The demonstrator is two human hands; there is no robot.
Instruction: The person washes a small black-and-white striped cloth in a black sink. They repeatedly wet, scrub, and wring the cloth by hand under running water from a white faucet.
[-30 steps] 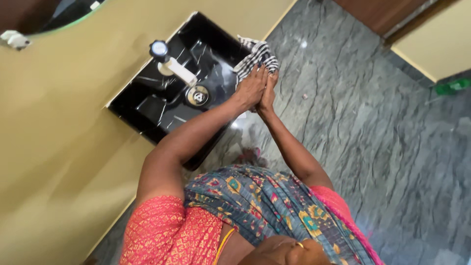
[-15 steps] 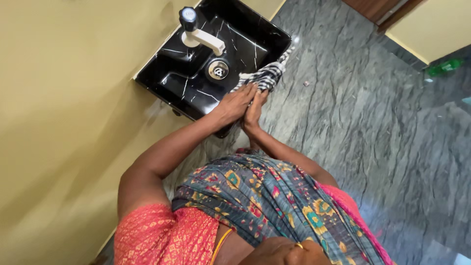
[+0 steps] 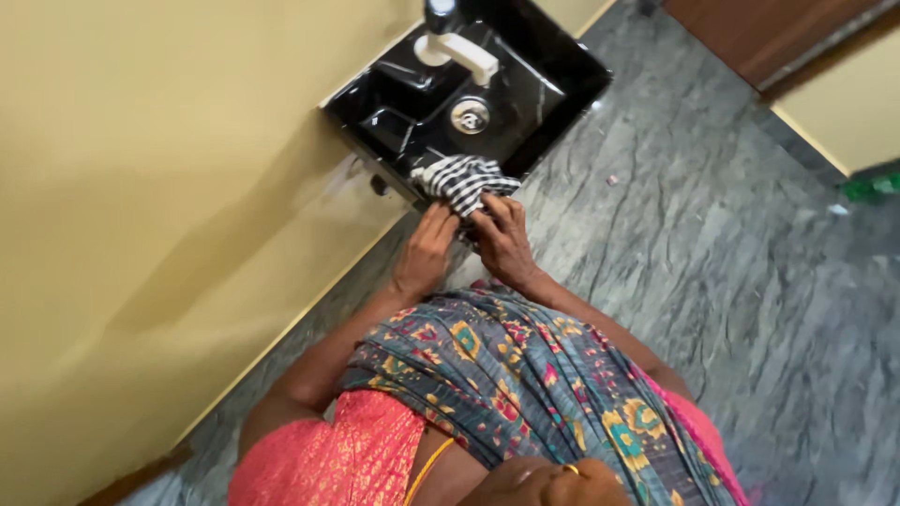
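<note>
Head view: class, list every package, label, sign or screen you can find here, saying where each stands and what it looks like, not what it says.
No sign, label or screen shows in this view.
Possible package: a green object on the grey stone floor at the right edge, too blurred to identify.
Nearest the hands: a black-and-white striped cloth on the front rim of the black marbled sink, with the left hand and right hand at it.
</note>
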